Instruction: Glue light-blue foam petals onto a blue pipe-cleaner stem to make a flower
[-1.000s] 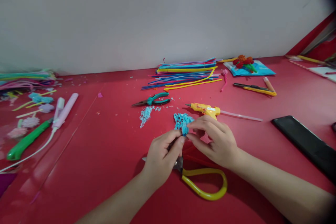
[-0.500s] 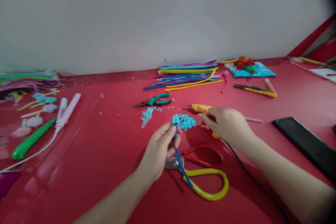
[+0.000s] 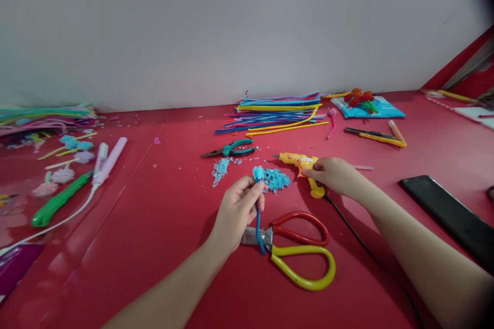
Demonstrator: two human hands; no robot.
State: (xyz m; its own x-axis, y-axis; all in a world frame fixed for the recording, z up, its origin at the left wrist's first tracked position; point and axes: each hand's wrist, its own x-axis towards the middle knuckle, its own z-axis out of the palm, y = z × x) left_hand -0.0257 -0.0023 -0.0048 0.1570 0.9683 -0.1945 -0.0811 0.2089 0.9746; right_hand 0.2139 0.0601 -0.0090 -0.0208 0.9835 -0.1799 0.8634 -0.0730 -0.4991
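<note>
My left hand (image 3: 239, 208) pinches a blue pipe cleaner (image 3: 258, 221) between thumb and fingers. Light-blue pieces (image 3: 258, 172) sit at its upper end, and its lower end hangs over the scissors. Just beyond those fingers lies a pile of cut light-blue bits (image 3: 277, 180). To the right, my right hand (image 3: 335, 177) is closed on the handle of a yellow hot glue gun (image 3: 297, 158), whose nozzle points left. A pair of scissors (image 3: 303, 267) with one red and one yellow handle lies below both hands, its blades partly hidden by my left hand.
Teal-handled pliers (image 3: 239, 148), fine blue scraps (image 3: 221, 169) and bundled pipe cleaners (image 3: 278, 110) lie farther back. A black phone (image 3: 443, 211) and a utility knife (image 3: 376, 135) are on the right. A pink styling iron (image 3: 110, 162) and green-handled tool (image 3: 62, 199) lie left. The glue gun's cord (image 3: 370, 252) runs towards me.
My right hand has shifted back along the glue gun to its handle, leaving more of the gun visible. The pipe cleaner's lower end has swung left and hangs more upright.
</note>
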